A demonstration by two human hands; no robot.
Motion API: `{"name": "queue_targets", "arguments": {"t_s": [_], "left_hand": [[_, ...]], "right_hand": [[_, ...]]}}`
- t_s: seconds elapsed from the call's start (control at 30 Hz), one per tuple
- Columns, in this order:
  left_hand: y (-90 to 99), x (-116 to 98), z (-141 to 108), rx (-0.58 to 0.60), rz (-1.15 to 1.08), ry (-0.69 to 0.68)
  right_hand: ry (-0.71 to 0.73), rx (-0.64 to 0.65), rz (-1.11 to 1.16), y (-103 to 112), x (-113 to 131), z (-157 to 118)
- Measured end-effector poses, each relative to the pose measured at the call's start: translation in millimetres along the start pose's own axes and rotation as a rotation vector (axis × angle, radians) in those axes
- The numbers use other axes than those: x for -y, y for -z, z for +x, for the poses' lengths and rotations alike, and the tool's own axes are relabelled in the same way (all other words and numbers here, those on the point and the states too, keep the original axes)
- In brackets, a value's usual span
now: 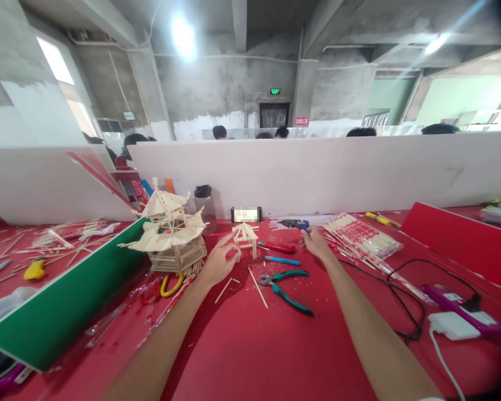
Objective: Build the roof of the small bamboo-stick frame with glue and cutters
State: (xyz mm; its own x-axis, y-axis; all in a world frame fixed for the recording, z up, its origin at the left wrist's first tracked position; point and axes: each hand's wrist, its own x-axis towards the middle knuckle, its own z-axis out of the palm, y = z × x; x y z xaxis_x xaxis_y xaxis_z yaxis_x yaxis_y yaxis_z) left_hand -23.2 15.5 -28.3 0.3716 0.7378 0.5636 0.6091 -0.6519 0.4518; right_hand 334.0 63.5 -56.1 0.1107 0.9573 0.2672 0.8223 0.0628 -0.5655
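A small pavilion model made of wooden sticks [245, 234] stands upright on the red table. My left hand [222, 260] is at its left side, thumb and fingers closed around a left leg. Farther right, my right hand [316, 245] grips the handle of a blue and black glue gun [294, 224], its nozzle pointing left. Below the model lie a loose stick [258, 287], a shorter stick [223, 291] and green-handled pliers [290, 287]. Between the hands rest a blue pen-like tool [283, 260] and a red-handled tool [278, 248].
A large stick pavilion [171, 234] stands left, beside a green board [75, 289] and yellow-handled scissors [172, 284]. Behind are a dark-lidded bottle [204, 206] and a phone [246, 214]. Packed sticks [363, 236], a black cable [417, 312] and a purple power strip [463, 312] lie right.
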Motion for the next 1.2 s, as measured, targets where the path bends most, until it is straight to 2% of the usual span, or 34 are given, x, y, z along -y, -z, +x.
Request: {"name": "queue_targets", "arguments": {"t_s": [0.1, 0.17, 0.27, 0.37, 0.5, 0.73, 0.93, 1.2], "left_hand": [[-1.9, 2, 0, -0.010, -0.003, -0.009], [-2.9, 3, 1, -0.017, -0.008, -0.018], [-4.7, 4, 1, -0.030, -0.014, -0.036], [-7.4, 5, 0, -0.038, -0.010, -0.054], [-10.5, 6, 0, -0.052, -0.017, -0.056], [-9.3, 4, 0, -0.054, -0.014, -0.061], [-8.7, 4, 0, -0.061, -0.029, -0.072], [-8.6, 2, 0, -0.058, -0.017, -0.077]], "right_hand": [[0.098, -0.111, 0.490, 6, 19, -4], [0.178, -0.112, 0.651, 12, 35, -11], [0.225, 0.008, 0.623, 20, 57, -28], [0.258, 0.121, 0.579, 18, 75, -44], [0.250, 0.066, 0.365, 10, 94, -57], [0.468, -0.130, 0.034, 7, 108, -63], [0.523, -0.135, -0.086, 3, 104, -63], [0.524, -0.130, -0.181, -3, 104, -62]]}}
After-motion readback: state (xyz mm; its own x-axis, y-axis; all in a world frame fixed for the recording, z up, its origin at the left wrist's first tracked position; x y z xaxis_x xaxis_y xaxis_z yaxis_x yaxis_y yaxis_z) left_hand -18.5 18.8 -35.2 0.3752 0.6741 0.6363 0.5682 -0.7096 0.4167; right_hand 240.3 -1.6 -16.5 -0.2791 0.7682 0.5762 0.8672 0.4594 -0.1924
